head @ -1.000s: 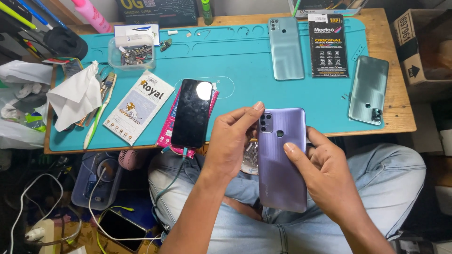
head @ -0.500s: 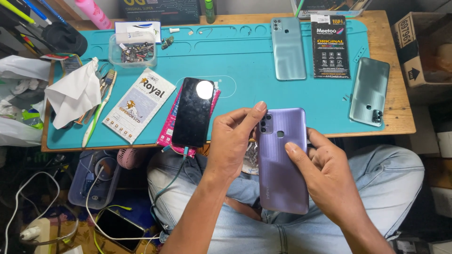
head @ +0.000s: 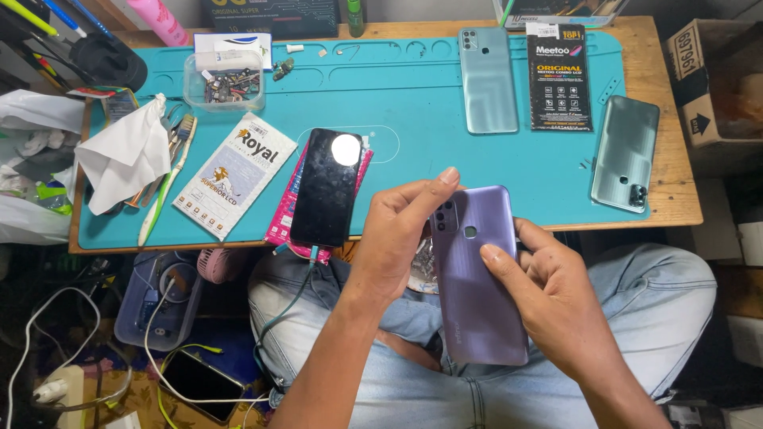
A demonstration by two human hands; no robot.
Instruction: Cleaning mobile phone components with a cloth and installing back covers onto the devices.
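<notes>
I hold a purple phone (head: pixel 477 294) back side up over my lap, its camera end toward the table. My left hand (head: pixel 397 238) grips its upper left edge, fingers curled over the top by the camera block. My right hand (head: pixel 548 294) clasps its right edge, thumb lying on the back cover. A black phone (head: pixel 327 187), screen up with a cable plugged in, rests on a pink packet (head: pixel 278 230) at the teal mat's (head: pixel 413 103) front edge, just left of my left hand.
On the mat lie two pale green phone backs (head: pixel 487 79) (head: pixel 626 155), a black flat box (head: pixel 559 75), a white packet (head: pixel 237 175), a clear tub of small parts (head: pixel 225 81), a tissue (head: pixel 123 155) and a toothbrush (head: pixel 163 187). A cardboard box (head: pixel 719 79) stands right. Cables and another phone (head: pixel 199 385) lie on the floor.
Both hands and the purple phone stay almost as they were; only the view shifts slightly.
</notes>
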